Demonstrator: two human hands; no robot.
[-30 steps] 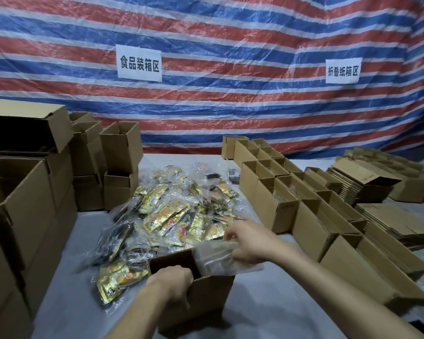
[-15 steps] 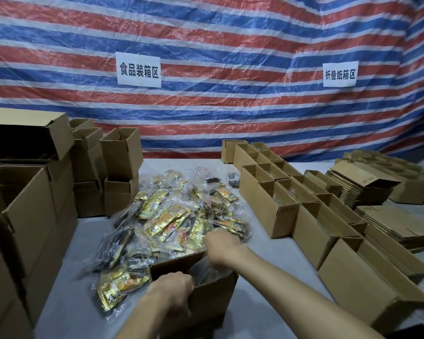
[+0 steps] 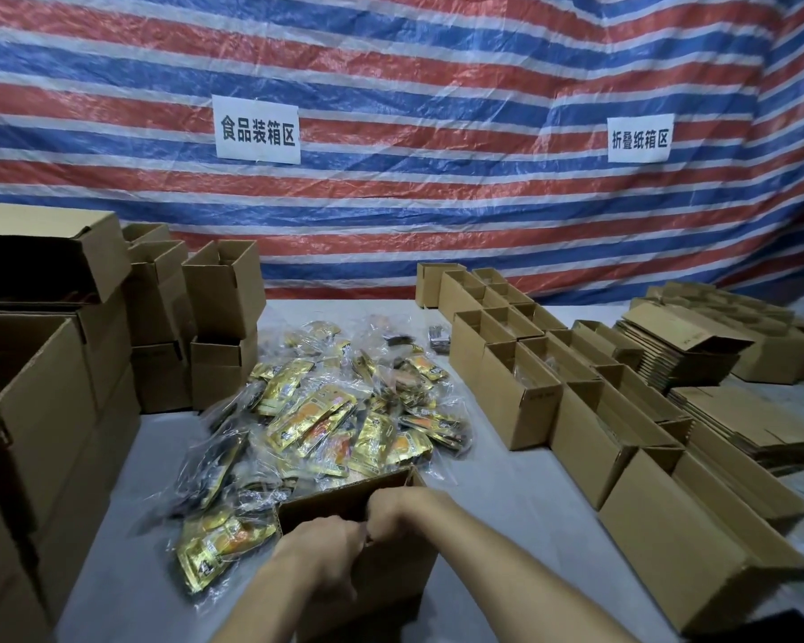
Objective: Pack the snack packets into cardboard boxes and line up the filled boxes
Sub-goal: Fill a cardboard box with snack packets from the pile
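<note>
The right hand (image 3: 400, 508) reaches down into the mouth of a small brown cardboard box (image 3: 391, 577). Its fingers are hidden inside, so I cannot tell whether they grasp anything. The left hand (image 3: 319, 549) curls its fingers over the box's near rim and grips it, knuckles touching the right hand. Both forearms cover most of the opening, and none of the contents show.

The box stands at the middle of the near edge of the grey-covered worktop (image 3: 507, 503), mouth up. Its far wall runs left to right with the right end turned slightly away. That looks like the long axis, though the arms hide the near side too much to be sure.

A loose heap of gold and orange snack packets in clear plastic wrap (image 3: 335, 420) touches the box's far and left sides and spreads toward the worktop's centre. The packets point every way and their print is too blurred to read.

On the right, rows of open-topped brown cardboard boxes (image 3: 530, 401) run from the far edge toward the near right corner, sides touching. Their insides are mostly in shadow. Stacks of flattened brown cardboard (image 3: 739, 424) lie beyond them by the right edge. Larger stacked brown cartons (image 3: 43, 410) line the left edge, cut off by the frame.

A red, white and blue striped tarpaulin (image 3: 391, 201) hangs behind, bearing two white paper signs (image 3: 256, 129).
</note>
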